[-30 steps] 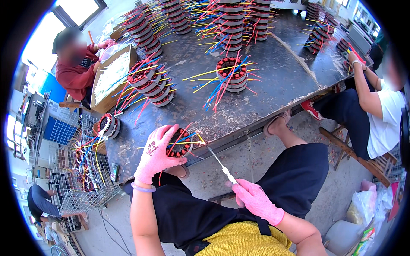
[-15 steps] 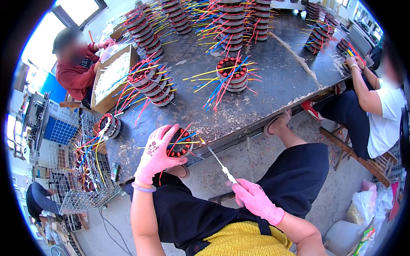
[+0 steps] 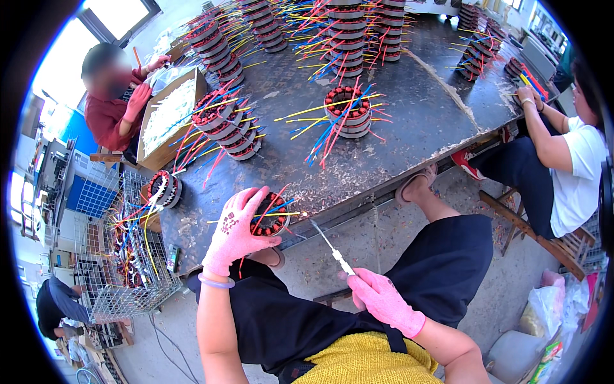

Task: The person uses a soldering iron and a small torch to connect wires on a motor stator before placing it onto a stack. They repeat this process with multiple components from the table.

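Note:
My left hand (image 3: pixel 235 232), in a pink glove, is closed around a motor stator (image 3: pixel 276 223) at the near table edge. Red coil ends ring its opening, and red, yellow and blue wires stick out. My right hand (image 3: pixel 384 301), also gloved in pink, grips a slim tool (image 3: pixel 341 261) with a white handle and a long thin metal tip. That tip points at the end of a yellow wire (image 3: pixel 284 214) on the stator, with a small gap visible between them. A small bright spot shows at the wire's end; I cannot make out what it is.
Stacked stators (image 3: pixel 227 128) and a short pile (image 3: pixel 348 112) stand farther back on the dark table (image 3: pixel 294 137). Another stator (image 3: pixel 164 189) sits left, near a wire basket (image 3: pixel 131 301). One person works beyond a cardboard box (image 3: pixel 169 118); another sits at the right.
My hands, the stator and the tool have barely moved. The orange tint at the yellow wire's end now looks like a bright spot. Across the table, the person at left has moved their hands apart.

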A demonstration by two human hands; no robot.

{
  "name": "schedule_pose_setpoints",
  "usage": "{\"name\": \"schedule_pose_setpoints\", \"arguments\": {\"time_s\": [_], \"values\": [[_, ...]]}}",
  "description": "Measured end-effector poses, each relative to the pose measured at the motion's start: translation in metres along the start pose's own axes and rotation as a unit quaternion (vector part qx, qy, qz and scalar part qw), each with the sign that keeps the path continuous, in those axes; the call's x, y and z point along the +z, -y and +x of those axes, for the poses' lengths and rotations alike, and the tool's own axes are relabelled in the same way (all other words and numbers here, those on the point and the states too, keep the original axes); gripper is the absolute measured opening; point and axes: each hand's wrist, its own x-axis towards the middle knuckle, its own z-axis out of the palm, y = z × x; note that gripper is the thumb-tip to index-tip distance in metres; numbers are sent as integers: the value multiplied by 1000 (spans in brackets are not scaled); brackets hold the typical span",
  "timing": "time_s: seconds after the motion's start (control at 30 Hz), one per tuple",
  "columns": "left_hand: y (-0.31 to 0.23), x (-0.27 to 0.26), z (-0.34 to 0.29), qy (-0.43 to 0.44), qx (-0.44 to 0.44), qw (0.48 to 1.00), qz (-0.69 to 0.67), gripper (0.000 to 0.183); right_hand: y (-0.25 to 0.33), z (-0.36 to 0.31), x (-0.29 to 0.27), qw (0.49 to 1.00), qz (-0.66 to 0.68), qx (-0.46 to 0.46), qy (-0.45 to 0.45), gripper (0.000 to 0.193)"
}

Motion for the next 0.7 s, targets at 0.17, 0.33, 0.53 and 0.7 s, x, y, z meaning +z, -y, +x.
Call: {"name": "schedule_pose_setpoints", "arguments": {"time_s": [0.17, 0.33, 0.53, 0.7], "values": [[0, 3, 2, 0, 2, 1000, -4, 98, -2, 1, -1, 1000, -7, -3, 1, 32], [0, 2, 1, 0, 0, 1000, -6, 97, 2, 0, -1, 1000, -20, -11, 0, 32], [1, 3, 2, 0, 1, 1000, -1, 97, 7, -1, -2, 999, -36, -12, -7, 35], [-1, 2, 1, 2, -4, 1000, 0, 97, 2, 0, -2, 1000, 2, 11, -8, 35]]}}
